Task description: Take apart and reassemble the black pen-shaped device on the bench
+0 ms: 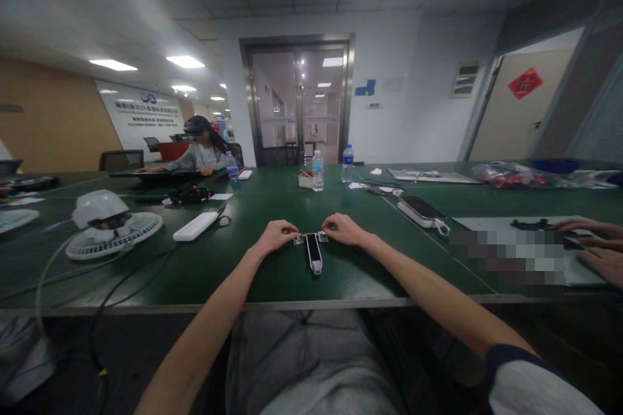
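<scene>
A small black and silver device [314,252] with two metal tabs at its far end lies on the green table [292,285] in front of me. My left hand [276,235] is closed in a pinch on the left tab. My right hand [343,229] is closed in a pinch on the right tab. Both forearms reach out over the table's near edge. The device's long body points back toward me.
A white desk fan [113,224] and a white power strip [195,225] lie to the left, with cables over the edge. Two water bottles [317,171] stand beyond. A power bank [421,211] lies at the right. Another person's hands [596,248] rest at far right; a person sits at far left.
</scene>
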Action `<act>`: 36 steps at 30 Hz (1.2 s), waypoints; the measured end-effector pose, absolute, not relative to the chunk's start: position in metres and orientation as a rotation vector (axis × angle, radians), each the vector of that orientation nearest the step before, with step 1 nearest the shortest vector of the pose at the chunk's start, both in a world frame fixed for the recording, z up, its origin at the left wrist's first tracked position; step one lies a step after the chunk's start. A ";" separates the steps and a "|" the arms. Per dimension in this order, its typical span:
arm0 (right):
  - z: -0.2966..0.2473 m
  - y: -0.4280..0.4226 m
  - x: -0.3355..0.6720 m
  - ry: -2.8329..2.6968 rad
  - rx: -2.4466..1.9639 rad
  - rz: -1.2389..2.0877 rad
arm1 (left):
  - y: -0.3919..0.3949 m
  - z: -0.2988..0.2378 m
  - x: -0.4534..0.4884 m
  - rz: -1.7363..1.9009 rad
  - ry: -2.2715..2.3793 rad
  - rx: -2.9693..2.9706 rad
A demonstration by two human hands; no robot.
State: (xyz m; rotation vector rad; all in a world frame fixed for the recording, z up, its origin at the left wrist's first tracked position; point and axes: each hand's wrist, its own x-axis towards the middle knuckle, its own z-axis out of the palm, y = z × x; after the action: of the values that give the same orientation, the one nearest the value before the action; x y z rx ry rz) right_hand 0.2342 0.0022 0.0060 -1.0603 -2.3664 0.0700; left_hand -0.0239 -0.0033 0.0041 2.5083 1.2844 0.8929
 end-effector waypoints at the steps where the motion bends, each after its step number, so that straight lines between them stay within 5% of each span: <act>1: 0.006 0.002 0.235 -2.388 -1.063 0.085 | -0.004 0.004 -0.024 0.869 1.279 2.501; 26: 0.007 -0.004 0.227 -2.403 -1.063 0.243 | -0.003 -0.004 -0.017 0.873 1.217 2.498; 36: 0.007 0.016 0.254 -2.355 -1.244 -0.078 | -0.006 -0.002 -0.018 0.846 1.227 2.463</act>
State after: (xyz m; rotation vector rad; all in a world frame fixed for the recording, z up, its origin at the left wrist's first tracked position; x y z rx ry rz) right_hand 0.2535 0.0164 0.0074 -1.2436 -2.3551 -0.0778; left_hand -0.0181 -0.0055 -0.0020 2.4633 1.2266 0.8456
